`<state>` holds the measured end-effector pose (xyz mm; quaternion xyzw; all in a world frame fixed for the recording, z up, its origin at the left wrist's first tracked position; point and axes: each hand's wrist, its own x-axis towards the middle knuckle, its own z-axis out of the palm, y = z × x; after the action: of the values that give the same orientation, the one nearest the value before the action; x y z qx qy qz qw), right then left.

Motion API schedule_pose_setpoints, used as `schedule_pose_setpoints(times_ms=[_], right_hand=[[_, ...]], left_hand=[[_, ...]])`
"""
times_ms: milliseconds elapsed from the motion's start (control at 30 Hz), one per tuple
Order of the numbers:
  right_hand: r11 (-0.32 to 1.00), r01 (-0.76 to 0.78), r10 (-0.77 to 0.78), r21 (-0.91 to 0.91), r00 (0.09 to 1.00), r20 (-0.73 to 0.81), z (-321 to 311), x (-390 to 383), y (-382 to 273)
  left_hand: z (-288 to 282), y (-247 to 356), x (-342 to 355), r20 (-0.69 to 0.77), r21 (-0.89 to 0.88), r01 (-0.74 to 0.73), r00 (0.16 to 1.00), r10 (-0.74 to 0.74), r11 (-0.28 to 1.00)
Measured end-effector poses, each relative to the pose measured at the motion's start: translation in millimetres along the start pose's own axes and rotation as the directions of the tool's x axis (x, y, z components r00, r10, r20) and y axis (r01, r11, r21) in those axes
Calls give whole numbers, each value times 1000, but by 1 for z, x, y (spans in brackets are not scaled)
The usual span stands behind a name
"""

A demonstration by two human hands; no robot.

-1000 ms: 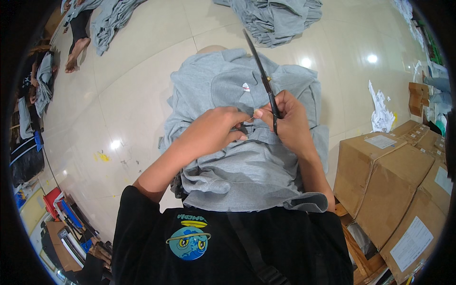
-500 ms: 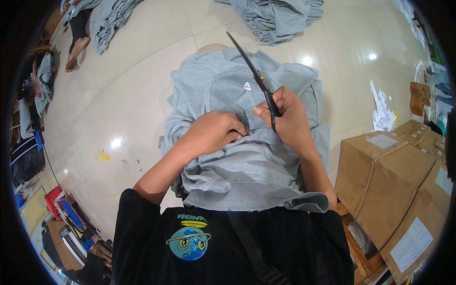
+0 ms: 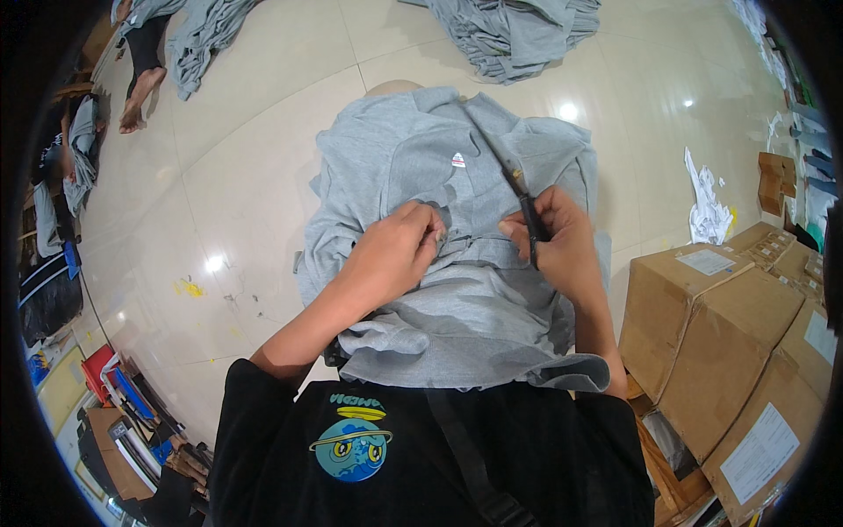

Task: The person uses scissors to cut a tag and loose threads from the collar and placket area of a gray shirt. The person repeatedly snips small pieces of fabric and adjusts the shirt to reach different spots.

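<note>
A light grey collared shirt [image 3: 492,285] lies across my lap and beyond it, with a small white label [image 3: 457,160] inside its neck. At the shirt's front opening, my left hand [image 3: 393,246] is closed, thumb and fingertips pressed together; whatever is between them is too small or hidden to make out. To its right, my right hand [image 3: 562,241] grips the black handles of a pair of scissors [image 3: 505,167]. The blades are together and point up and to the left over the shirt. My right thumb and forefinger also meet near the handles, just above the cloth.
Cardboard boxes [image 3: 702,325] are stacked close by my right arm. Heaps of grey garments [image 3: 518,39] lie on the tiled floor [image 3: 237,193] ahead. Another person's bare foot [image 3: 140,97] shows at the far left. White scraps [image 3: 702,198] lie beyond the boxes.
My left hand has lifted and shifted slightly away from me, off the spot it pinched. My right hand has moved a little to the right and nearer, taking the scissors with it.
</note>
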<state>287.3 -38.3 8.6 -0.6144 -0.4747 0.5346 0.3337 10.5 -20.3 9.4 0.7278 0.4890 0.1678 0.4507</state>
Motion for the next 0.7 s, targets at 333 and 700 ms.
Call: schedule_pose_setpoints(times_ms=[333,700], right_hand=[[941,52,4,-334,987,163,12,-10,-2],[654,224,-150,-723,975,166,-65,-31,-67]], left_hand=[[-10,9,-5,12,-20,69,998,-68,997],[6,17,-28,-60,101,73,996,-67,992]])
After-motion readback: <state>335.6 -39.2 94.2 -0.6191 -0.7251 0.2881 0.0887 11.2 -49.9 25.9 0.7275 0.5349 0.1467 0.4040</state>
